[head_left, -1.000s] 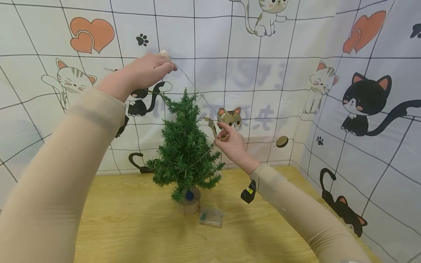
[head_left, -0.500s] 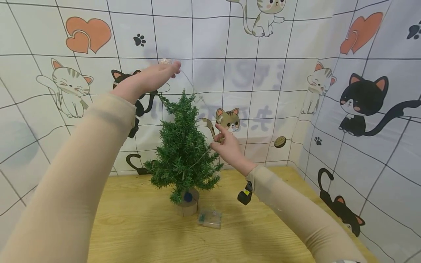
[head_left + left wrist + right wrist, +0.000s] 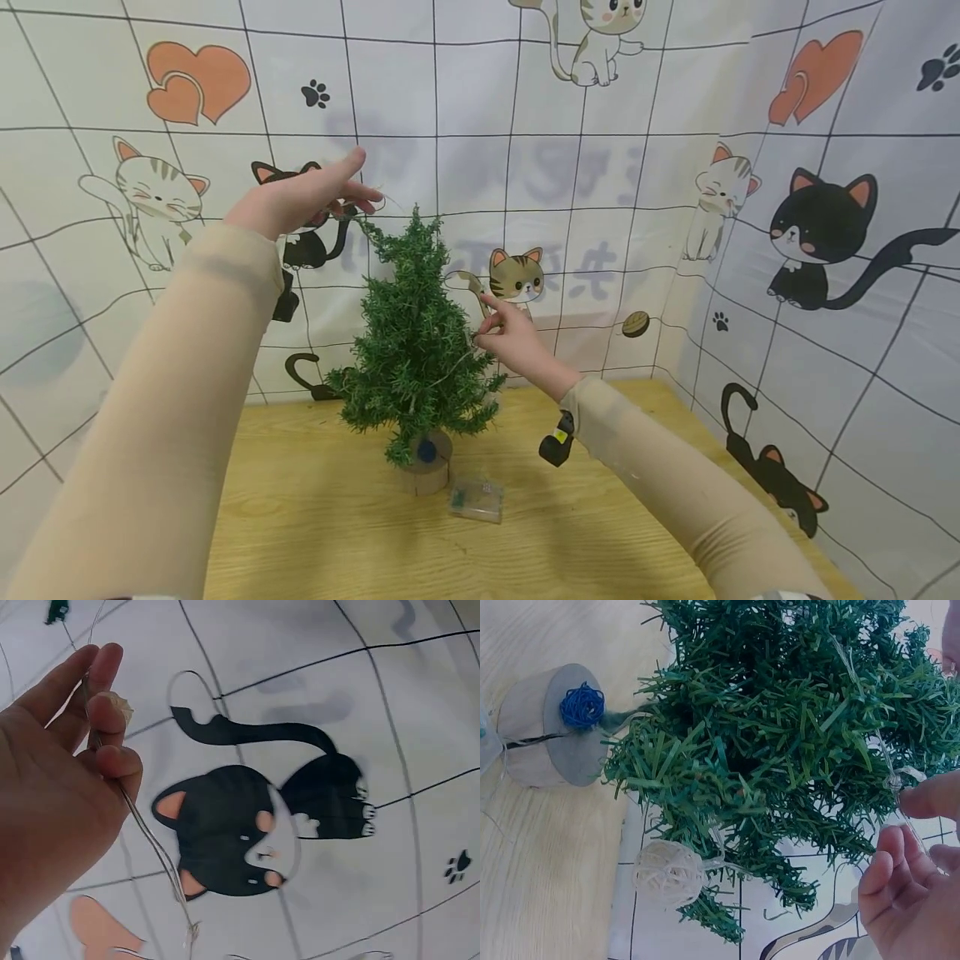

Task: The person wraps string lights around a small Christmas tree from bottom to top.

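Observation:
A small artificial Christmas tree (image 3: 416, 333) stands on a round wooden base (image 3: 425, 477). A thin clear-wired string light (image 3: 889, 761) runs across its green branches. My right hand (image 3: 517, 340), at the tree's right side, pinches that wire between thumb and finger. Above and left of the treetop, my left hand (image 3: 307, 196) has its fingers curled round another stretch of wire. A pale woven ball (image 3: 120, 709) shows partly behind those fingers in the left wrist view. A white woven ball (image 3: 667, 874) hangs by the lower branches in the right wrist view.
A clear plastic box (image 3: 477, 500) lies on the wooden table (image 3: 337, 533) in front of the base. A blue woven ball (image 3: 581, 706) is at the base's top. Behind the tree hangs a cat-printed wall cloth (image 3: 585, 183), which also covers the right side.
My left hand has lowered and turned from above the treetop, now slightly left of it. The wire stretched between the hands is less visible. My right hand has shifted slightly left, still pinching.

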